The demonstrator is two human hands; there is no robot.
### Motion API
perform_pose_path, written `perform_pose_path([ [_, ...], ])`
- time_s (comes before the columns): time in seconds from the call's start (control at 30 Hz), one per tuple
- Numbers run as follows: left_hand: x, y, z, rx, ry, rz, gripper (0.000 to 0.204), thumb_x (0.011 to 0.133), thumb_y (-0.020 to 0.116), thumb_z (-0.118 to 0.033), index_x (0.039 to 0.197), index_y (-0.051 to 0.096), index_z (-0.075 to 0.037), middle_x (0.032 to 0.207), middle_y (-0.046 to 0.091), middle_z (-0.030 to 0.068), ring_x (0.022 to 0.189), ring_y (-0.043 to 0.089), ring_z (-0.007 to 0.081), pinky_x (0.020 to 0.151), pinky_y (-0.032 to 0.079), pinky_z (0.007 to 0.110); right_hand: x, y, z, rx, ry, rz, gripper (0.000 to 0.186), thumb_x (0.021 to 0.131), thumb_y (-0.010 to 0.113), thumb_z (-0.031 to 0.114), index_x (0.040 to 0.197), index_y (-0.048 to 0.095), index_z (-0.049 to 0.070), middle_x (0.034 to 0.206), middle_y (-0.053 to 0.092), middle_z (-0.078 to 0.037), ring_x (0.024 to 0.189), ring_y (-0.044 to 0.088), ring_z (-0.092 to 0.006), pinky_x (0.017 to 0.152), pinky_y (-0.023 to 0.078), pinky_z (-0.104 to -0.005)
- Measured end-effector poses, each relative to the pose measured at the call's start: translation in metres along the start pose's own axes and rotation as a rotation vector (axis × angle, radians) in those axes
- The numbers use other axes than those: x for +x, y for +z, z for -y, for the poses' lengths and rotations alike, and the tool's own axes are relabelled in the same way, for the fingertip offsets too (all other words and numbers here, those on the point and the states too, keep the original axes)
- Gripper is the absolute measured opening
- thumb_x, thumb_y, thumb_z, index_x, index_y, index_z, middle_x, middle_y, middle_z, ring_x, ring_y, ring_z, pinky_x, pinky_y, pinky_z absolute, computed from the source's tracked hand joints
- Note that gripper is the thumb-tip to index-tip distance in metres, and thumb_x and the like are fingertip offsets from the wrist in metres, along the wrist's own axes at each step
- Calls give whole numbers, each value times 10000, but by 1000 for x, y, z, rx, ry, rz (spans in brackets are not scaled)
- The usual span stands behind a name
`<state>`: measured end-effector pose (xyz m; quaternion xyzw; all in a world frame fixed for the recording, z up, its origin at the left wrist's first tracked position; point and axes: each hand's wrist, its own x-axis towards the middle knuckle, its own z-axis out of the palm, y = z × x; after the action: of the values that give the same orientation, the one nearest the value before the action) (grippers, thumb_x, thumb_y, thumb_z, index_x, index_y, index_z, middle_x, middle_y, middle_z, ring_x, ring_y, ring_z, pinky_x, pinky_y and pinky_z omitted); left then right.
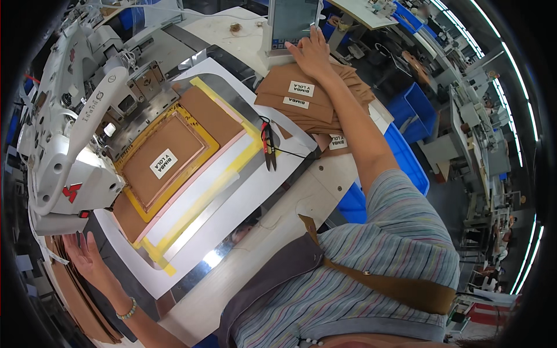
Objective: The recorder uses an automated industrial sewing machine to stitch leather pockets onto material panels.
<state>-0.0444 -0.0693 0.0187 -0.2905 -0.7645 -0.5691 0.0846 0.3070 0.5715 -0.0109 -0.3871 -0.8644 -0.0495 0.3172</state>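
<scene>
While the right hand (312, 55), fingers apart, is at the screen (296, 20) right of the sewing machine (78, 188), the left hand (90, 264) (loosely spread, seemingly empty) should avoid the machine, leaving the brown panel (187, 144) beside it flat.

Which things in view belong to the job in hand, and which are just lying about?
Belonging, it seems:
- screen at the right hand
- sewing machine
- brown panel within the yellow frame
- brown pieces beside the left hand
- labelled brown stack

Lying about, apparently:
- red-handled snips, untouched
- blue bin, right background
</scene>
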Motion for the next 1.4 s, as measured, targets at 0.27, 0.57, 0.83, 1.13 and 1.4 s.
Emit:
perform_pose_path([
  [0.27, 11, 11, 6, -168, 20, 83, 506, 1024, 712, -49, 1483, 526, 55, 1466, 600, 138, 1322, 585, 210, 1154, 438, 342, 24, 27, -15, -109, 2, -24, 747, 1033, 525, 691, 1140, 768, -8, 1691, 340, -313, 1593, 228, -503, 1148, 277, -820],
  [0.57, 21, 24, -16, -198, 8, 75, 593, 907, 887, -117, 1395, 572, -1, 1342, 651, 96, 1241, 616, 184, 1127, 442, 337, -44, -53, 222, 494, -696, 260, 456, 1051, 658, 338, 1388, 625, 34, 1631, 498, -173, 1539, 410, -385, 1247, 328, -552],
  [0.83, 20, 23, -22, -185, 22, 56, 617, 896, 902, -146, 1392, 569, 9, 1333, 657, 110, 1220, 636, 205, 1135, 449, 358, -85, -46, 334, 411, -971, 396, 407, 1028, 697, 321, 1321, 656, 42, 1652, 487, -147, 1544, 418, -357, 1271, 322, -500],
  [1.13, 24, 11, 12, -180, 19, 71, 411, 981, 800, -58, 1308, 575, 47, 1277, 653, 112, 1160, 610, 168, 1064, 472, 318, -24, -49, 195, -281, -571, -293, 321, 1017, 677, 221, 1196, 698, -45, 1163, 746, -193, 1137, 690, -303, 1007, 541, -424],
  [1.4, 32, 16, 17, -156, -58, 32, 567, 992, 805, -102, 1462, 524, 43, 1411, 625, 146, 1265, 591, 205, 1143, 439, 349, 3, -33, 39, -152, 126, 170, 904, 1013, 558, 698, 1493, 522, -68, 1684, 199, -427, 1611, 127, -561, 1186, 216, -806],
])
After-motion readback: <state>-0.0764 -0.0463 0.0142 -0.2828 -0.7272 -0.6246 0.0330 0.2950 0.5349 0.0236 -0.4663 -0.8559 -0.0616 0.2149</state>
